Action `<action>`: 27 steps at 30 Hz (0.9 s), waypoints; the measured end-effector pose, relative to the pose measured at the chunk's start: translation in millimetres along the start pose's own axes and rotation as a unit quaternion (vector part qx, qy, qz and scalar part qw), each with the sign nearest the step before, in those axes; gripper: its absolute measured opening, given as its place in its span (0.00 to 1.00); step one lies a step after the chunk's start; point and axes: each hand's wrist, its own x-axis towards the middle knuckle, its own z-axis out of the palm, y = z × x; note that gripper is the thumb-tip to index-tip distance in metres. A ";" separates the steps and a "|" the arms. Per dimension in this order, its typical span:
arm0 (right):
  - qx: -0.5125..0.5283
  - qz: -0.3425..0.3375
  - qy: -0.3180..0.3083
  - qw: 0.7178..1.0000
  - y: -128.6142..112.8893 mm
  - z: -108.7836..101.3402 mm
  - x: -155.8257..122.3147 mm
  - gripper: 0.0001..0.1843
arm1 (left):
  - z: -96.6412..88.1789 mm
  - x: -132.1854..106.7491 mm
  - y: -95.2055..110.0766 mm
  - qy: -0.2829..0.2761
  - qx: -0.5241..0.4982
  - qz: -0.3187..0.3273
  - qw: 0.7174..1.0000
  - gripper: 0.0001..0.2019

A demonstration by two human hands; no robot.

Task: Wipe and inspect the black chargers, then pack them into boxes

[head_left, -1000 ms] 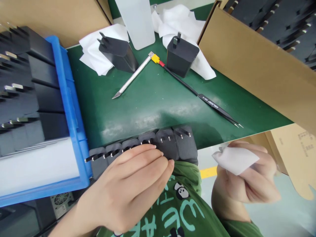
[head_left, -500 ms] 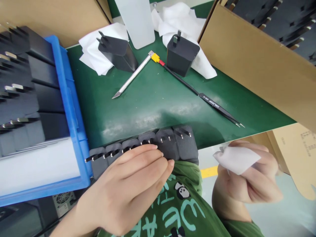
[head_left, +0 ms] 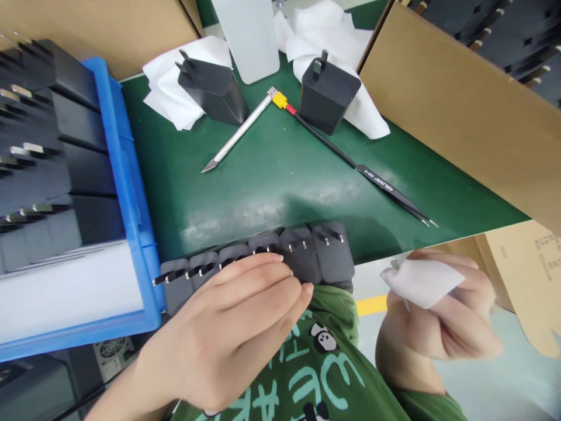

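Change: hardly anything; both hands stay put and only the view has drifted a little.
Left hand point(head_left: 228, 333): fingers stretched flat along the row of chargers point(head_left: 315, 257) at the green mat's point(head_left: 272, 175) near edge; thumb hidden, so I cannot tell if it clamps.
Right hand point(head_left: 442, 333): pinched shut around a white wipe point(head_left: 421, 283), just right of the row.
Doing it well: probably steady the row and wipe clear of the prongs.
Blue crate point(head_left: 127, 193): ranked black chargers.
Cardboard box point(head_left: 456, 111): more chargers.

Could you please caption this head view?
Left hand on a row of black chargers, right hand holding a white wipe.
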 end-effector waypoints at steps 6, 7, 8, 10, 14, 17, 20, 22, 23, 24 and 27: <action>0.010 0.011 0.017 1.000 -0.1 2.5 0.9 0.11 | -1.4 -1.7 1.4 -0.002 0.007 0.004 1.000 0.11; 0.010 0.021 0.010 1.000 -0.9 1.1 0.9 0.12 | -1.2 -1.9 1.7 -0.001 0.007 0.003 1.000 0.11; 0.009 0.026 0.008 1.000 -1.5 -0.3 0.8 0.12 | -0.9 -2.0 1.7 0.002 0.007 0.004 1.000 0.11; 0.008 0.022 0.010 1.000 -1.9 -2.3 0.6 0.12 | 0.1 -2.1 1.4 0.007 0.005 0.005 1.000 0.12; 0.004 0.026 0.006 1.000 -1.4 -3.3 0.2 0.13 | 2.6 -2.4 0.0 0.010 0.008 0.006 1.000 0.12; 0.004 0.026 0.004 1.000 -2.4 -2.7 0.2 0.14 | 3.0 -2.5 0.1 0.012 0.012 0.006 1.000 0.11; 0.004 0.027 0.007 1.000 -3.7 -1.6 0.9 0.14 | 1.0 -0.5 1.5 0.012 0.014 0.002 1.000 0.11; 0.008 0.028 0.009 1.000 -3.6 -1.1 1.1 0.14 | -1.3 2.3 2.7 0.002 0.021 -0.002 1.000 0.10; 0.011 0.025 0.010 1.000 -3.3 -1.2 0.9 0.13 | -2.3 3.8 3.2 -0.005 0.024 -0.005 1.000 0.10; 0.013 0.022 0.013 1.000 -3.0 -1.5 0.6 0.13 | -3.2 5.2 3.5 -0.012 0.026 -0.007 1.000 0.10; 0.011 0.027 0.016 0.999 -2.1 -3.0 -0.7 0.14 | -3.8 6.9 3.0 -0.009 0.023 -0.002 1.000 0.09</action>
